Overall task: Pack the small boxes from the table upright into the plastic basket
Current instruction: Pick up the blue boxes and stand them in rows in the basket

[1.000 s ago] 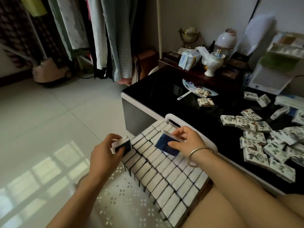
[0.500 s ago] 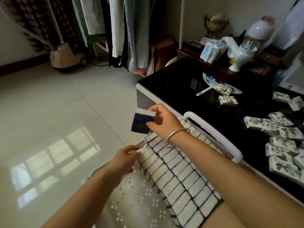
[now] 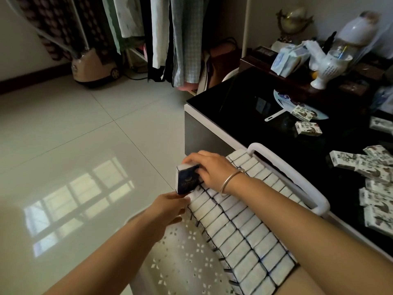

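The right hand (image 3: 212, 171) is curled around a dark blue small box (image 3: 187, 182), holding it upright at the outer end of the packed rows of boxes (image 3: 244, 220) in the plastic basket (image 3: 187, 252). Just under it, the left hand (image 3: 170, 207) has its fingertips against the end box of a row; whether it pinches or only presses cannot be told. Half a second ago the right hand held the box higher, clear of the rows; the left hand has stayed at the row's end. Loose boxes (image 3: 372, 167) lie on the bench (image 3: 255, 116).
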The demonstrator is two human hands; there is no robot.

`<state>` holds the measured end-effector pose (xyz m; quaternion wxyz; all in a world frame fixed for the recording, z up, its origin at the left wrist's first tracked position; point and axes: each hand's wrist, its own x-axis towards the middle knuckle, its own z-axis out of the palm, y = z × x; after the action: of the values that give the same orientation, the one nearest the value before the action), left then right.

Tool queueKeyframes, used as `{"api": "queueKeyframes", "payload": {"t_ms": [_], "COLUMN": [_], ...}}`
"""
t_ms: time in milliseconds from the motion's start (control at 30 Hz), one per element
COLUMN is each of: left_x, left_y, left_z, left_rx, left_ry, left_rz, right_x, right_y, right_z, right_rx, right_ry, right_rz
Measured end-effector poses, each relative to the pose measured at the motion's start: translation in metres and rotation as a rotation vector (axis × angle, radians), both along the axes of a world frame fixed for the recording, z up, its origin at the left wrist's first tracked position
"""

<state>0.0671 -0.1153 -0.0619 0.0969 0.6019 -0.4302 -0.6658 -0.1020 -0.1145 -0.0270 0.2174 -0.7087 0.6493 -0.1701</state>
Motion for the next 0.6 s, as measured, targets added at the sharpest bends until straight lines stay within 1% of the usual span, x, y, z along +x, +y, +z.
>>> {"api": "queueKeyframes", "payload": {"t_ms": [67, 133, 300, 400, 467, 500, 567, 600], "left_x": [-0.001, -0.001, 0.005, 0.011, 0.013, 0.013, 0.013, 0.013], "left_y": [0.003, 0.004, 0.008, 0.011, 0.011, 0.010, 0.009, 0.009], "left_z": [0.000, 0.000, 0.012, 0.017, 0.019, 0.019, 0.018, 0.017], "left_rx": [-0.021, -0.022, 0.119, 0.136, 0.138, 0.147, 0.156, 0.152], "left_ry": [-0.016, -0.014, 0.125, 0.193, 0.231, 0.254, 0.275, 0.271], "left_rz": [0.008, 0.018, 0.154, 0.221, 0.245, 0.261, 0.276, 0.269], "right_x": [-0.001, -0.001, 0.000, -0.001, 0.001, 0.003, 0.006, 0.007], "right_y": [-0.001, -0.001, -0.001, 0.005, 0.012, 0.016, 0.022, 0.025], "right_z": [-0.002, -0.005, -0.013, -0.024, -0.029, -0.030, -0.030, -0.032], "right_rx": [0.017, 0.003, -0.055, -0.063, -0.055, -0.090, -0.259, -0.306], "right_ry": [0.051, 0.147, 0.349, 0.438, 0.456, 0.451, 0.364, 0.330], "right_rz": [0.048, 0.114, 0.225, 0.252, 0.257, 0.250, 0.241, 0.245]}}
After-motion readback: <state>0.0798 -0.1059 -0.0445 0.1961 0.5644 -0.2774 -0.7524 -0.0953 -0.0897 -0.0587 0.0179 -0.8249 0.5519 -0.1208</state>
